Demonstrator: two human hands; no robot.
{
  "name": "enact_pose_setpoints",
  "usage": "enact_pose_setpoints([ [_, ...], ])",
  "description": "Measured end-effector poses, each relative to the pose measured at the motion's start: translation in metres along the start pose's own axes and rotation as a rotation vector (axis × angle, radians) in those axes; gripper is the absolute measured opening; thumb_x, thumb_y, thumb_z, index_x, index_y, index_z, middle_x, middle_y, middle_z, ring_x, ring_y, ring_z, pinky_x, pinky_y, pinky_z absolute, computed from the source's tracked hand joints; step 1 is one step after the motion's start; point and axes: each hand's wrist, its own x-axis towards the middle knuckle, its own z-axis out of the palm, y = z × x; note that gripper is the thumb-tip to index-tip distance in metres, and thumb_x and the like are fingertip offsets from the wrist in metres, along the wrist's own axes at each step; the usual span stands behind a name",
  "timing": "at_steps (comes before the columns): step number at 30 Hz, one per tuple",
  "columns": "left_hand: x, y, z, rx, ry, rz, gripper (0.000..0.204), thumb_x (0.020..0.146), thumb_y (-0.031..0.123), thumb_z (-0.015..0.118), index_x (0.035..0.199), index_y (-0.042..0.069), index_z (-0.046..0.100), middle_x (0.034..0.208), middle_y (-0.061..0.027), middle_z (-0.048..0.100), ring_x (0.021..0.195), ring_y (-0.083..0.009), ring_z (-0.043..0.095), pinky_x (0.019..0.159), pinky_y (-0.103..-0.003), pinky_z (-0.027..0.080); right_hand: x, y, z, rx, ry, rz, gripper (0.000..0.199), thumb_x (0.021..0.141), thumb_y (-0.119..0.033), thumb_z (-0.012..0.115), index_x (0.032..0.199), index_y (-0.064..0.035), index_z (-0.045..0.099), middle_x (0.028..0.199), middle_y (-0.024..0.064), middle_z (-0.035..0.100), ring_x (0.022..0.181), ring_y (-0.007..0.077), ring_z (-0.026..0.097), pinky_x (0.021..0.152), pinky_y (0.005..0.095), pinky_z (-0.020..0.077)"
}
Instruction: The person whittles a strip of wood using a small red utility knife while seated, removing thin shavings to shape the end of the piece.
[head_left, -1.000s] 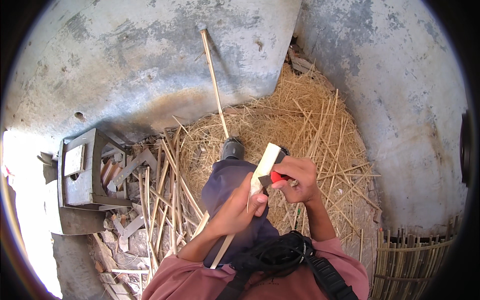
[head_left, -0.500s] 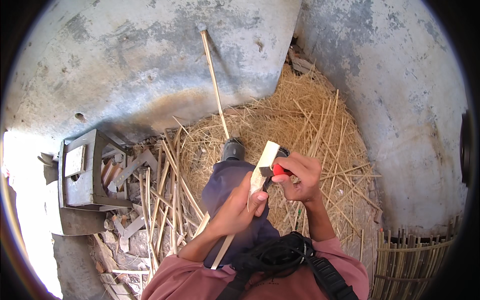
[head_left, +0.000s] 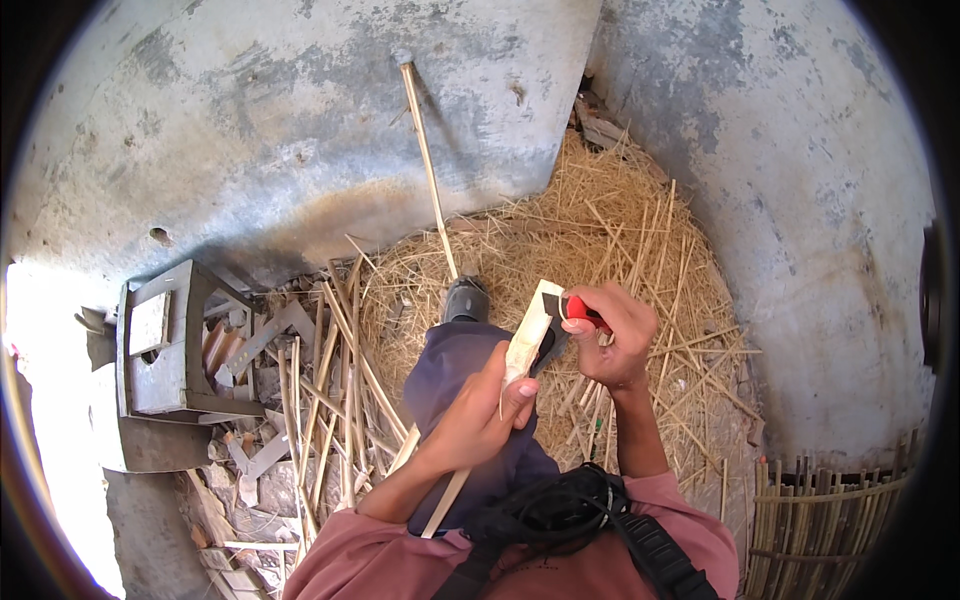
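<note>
My left hand (head_left: pixel 478 405) is closed round a flat pale bamboo or wood strip (head_left: pixel 525 345), which slants up and away above my leg. Fingers wrapped round its handle, my right hand (head_left: pixel 618 340) grips a red-handled knife (head_left: pixel 588 312). The knife's dark blade lies against the right side of the strip, close to its far end. Below my left forearm a length of pale strip (head_left: pixel 446 503) shows; my arm hides whether it is the same piece.
Straw-like shavings and thin sticks (head_left: pixel 560 215) cover the floor. Long strips (head_left: pixel 340 390) lie to the left by an overturned wooden stool (head_left: pixel 185 340). One stick (head_left: pixel 428 165) leans on the wall beyond my shoe (head_left: pixel 465 300). A stick fence panel (head_left: pixel 825 520) stands at lower right.
My right hand has moved up and to the right with the knife, bringing the blade toward the strip's far end. My left hand has stayed nearly still.
</note>
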Motion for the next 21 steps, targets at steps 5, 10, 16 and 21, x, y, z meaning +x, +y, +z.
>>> enact_pose_setpoints([
  [5,0.002,0.0,-0.001,0.004,-0.023,0.007,0.045,0.112,0.029,0.044,0.141,-0.005,0.037,0.07,0.0001,0.047,0.061,-0.0093,0.046,0.059,-0.027,0.04,-0.001,0.002,-0.003,-0.016,0.003,-0.024,0.03,0.089,-0.031,0.077,0.096,-0.002,0.073,0.069,0.0074,0.061,0.055,0.0212,0.058,0.049,0.0317,0.0439],
  [10,0.0,-0.004,-0.001,-0.073,-0.051,0.022,0.052,0.112,0.031,0.041,0.15,-0.003,0.032,0.074,0.004,0.041,0.06,-0.0051,0.04,0.056,-0.023,0.034,-0.001,0.001,-0.002,-0.022,0.027,-0.038,0.031,0.089,-0.033,0.077,0.096,-0.0028,0.073,0.069,0.0066,0.06,0.055,0.0205,0.058,0.049,0.031,0.0434],
  [16,-0.001,-0.007,-0.001,-0.156,-0.072,0.026,0.061,0.112,0.035,0.041,0.157,-0.002,0.024,0.074,0.0046,0.038,0.058,-0.0049,0.037,0.054,-0.023,0.03,0.002,0.001,0.002,0.001,0.044,-0.078,0.028,0.089,-0.03,0.077,0.095,-0.0023,0.073,0.069,0.0062,0.061,0.054,0.0188,0.057,0.048,0.0305,0.0424],
  [21,-0.002,-0.006,-0.002,-0.15,-0.037,0.038,0.061,0.112,0.034,0.042,0.157,-0.003,0.022,0.076,0.0041,0.037,0.057,-0.005,0.037,0.053,-0.023,0.03,0.004,-0.002,0.01,0.177,-0.001,0.032,0.027,0.088,-0.025,0.079,0.097,0.0001,0.072,0.071,0.0068,0.062,0.054,0.0173,0.057,0.048,0.0293,0.0422],
])
